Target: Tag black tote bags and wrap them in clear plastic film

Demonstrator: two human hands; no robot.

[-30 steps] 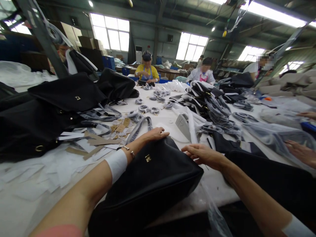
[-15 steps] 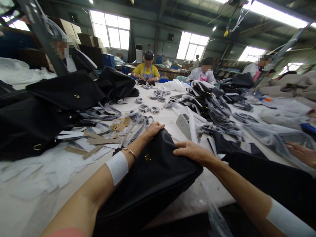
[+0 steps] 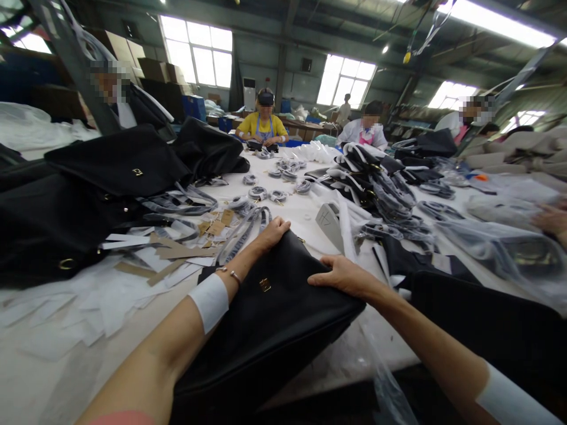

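Observation:
A black handbag (image 3: pixel 283 319) with a small gold emblem lies tilted at the table's near edge, between my forearms. My left hand (image 3: pixel 275 232) is closed on the bag's far upper edge, its fingertips mostly hidden behind it. At the bag's right side, my right hand (image 3: pixel 341 275) grips the edge, thumb on the near face and fingers over the far side. Handles wrapped in clear plastic (image 3: pixel 243 236) rise beyond my left wrist. A grey card with a handwritten mark (image 3: pixel 330 224) stands just past my right hand.
Black bags (image 3: pixel 119 159) are heaped on the left, above white paper strips (image 3: pixel 80 301) and brown tags (image 3: pixel 217 227). Wrapped coiled straps (image 3: pixel 257 193) lie mid-table. More bags (image 3: pixel 376 177) are piled right, beside clear plastic (image 3: pixel 500 242). Co-workers sit around; another person's hand (image 3: pixel 553 219) is at far right.
The bag's upper face has become smoother and tauter between my hands, which have shifted only slightly. At far right, the other person's hand has moved up and away over the plastic.

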